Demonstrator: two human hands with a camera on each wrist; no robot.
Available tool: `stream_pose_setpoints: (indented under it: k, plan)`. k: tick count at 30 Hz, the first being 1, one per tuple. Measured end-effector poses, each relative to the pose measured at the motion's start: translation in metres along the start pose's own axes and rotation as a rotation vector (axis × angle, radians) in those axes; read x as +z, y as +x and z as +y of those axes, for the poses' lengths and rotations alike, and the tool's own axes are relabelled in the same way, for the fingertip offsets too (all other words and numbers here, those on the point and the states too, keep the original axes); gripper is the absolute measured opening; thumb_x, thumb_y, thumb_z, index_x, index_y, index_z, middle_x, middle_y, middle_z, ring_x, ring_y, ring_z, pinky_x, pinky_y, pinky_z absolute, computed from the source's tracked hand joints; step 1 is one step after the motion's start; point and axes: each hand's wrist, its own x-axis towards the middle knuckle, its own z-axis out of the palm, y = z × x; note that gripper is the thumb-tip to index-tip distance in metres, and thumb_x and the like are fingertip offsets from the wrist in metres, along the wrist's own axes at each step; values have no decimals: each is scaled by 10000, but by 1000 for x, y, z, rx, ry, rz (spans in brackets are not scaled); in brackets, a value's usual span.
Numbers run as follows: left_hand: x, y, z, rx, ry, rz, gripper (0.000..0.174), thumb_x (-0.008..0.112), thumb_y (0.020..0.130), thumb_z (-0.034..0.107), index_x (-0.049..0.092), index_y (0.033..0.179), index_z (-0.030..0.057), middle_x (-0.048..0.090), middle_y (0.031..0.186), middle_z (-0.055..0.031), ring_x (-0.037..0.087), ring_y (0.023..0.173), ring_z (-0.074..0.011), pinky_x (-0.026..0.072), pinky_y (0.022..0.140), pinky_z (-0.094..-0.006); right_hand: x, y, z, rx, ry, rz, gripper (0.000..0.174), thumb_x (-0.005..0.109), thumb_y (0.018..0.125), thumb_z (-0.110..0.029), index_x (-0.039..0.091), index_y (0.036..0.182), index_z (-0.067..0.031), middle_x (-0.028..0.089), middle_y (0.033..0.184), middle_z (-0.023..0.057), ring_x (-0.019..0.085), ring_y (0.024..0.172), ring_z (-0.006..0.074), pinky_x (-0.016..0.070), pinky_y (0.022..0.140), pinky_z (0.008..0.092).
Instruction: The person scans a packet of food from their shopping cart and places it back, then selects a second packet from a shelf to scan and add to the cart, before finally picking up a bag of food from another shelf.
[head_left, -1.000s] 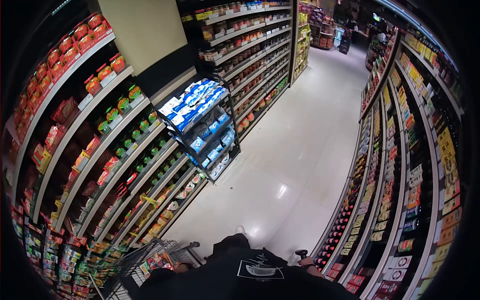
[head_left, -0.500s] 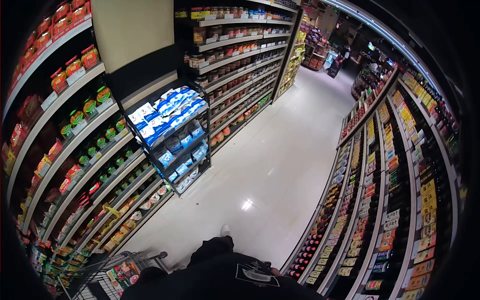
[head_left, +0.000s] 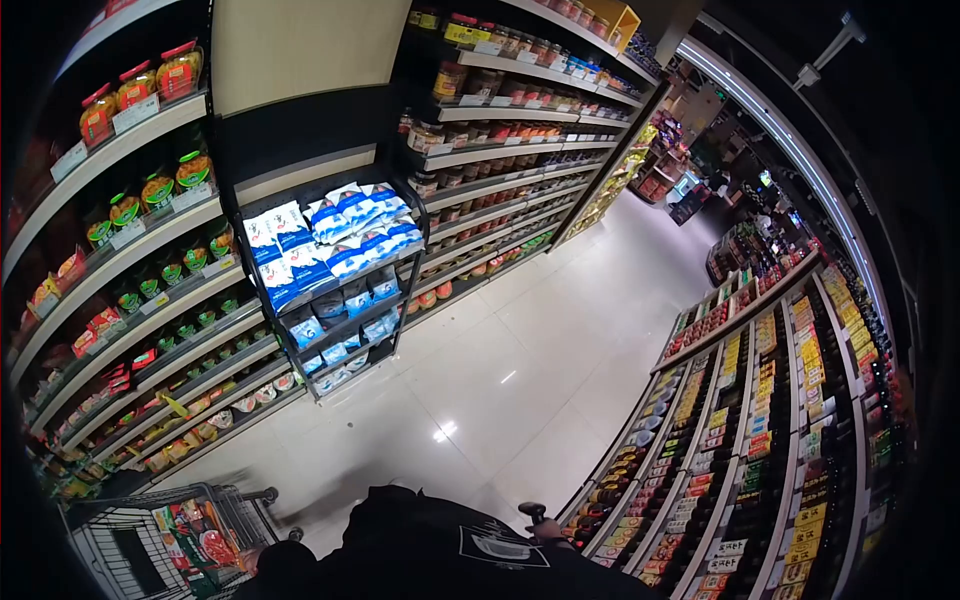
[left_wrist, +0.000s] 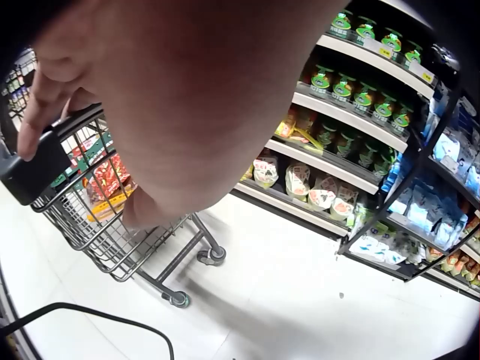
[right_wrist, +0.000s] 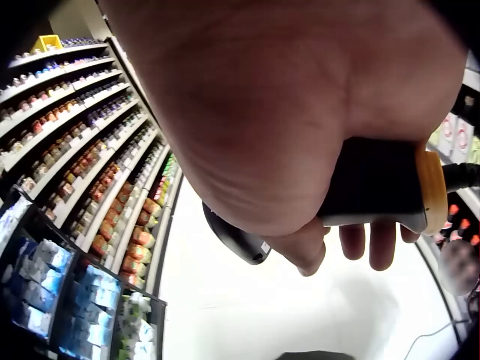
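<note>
At the lower left of the head view, my left hand (head_left: 250, 558) is at the side of a wire shopping cart (head_left: 243, 515). The left wrist view shows the hand (left_wrist: 187, 112) gripping the cart (left_wrist: 124, 259), one finger over its black corner piece (left_wrist: 37, 171) and the thumb by the wires. Red and green packages (head_left: 205, 540) lie inside the basket. My right hand (head_left: 552, 532) holds a black object (head_left: 532, 510); in the right wrist view the palm (right_wrist: 277, 120) covers part of this black object (right_wrist: 375, 187), which has an orange ring, with fingertips showing beneath.
A black rack (head_left: 335, 320) of blue and white bags stands in front of the left shelves (head_left: 160, 235) of jars. Shelves (head_left: 750, 420) of bottles and boxes curve along the right. Pale tiled floor (head_left: 480, 370) runs between them towards other displays at the far end.
The head view has shifted, and the shoe seen before is out of sight. My right hand and its black object, mostly hidden half a second ago, show again. The cart appears slightly higher and nearer the left edge.
</note>
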Motion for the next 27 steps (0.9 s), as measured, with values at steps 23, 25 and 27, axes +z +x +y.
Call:
stream_pose_setpoints:
  k: [23,25,27]
  plan:
    - [-65,-138,102,-33,-435,-251,798,513,779,307,166,1342,-139,283,1394,-254,263,1317,-334,174,1078,-428,-165,152,-114,-50,-113,-193,403,773,680,-229,629,946,37,661,909,148,637,834,247,488,734,348]
    - [-69,-145,115,-13,-438,-290,813,525,773,320,168,1339,-141,285,1392,-255,287,1304,-336,203,1062,-451,-166,203,-93,-53,-62,-169,349,759,694,-207,630,901,43,665,845,136,646,751,225,499,664,346]
    - [-89,-153,132,-4,-352,-412,839,534,770,345,160,1340,-145,299,1380,-258,316,1287,-332,241,1042,-462,-174,218,-91,-27,118,-117,289,758,690,-166,620,823,51,653,749,112,636,669,204,494,583,348]
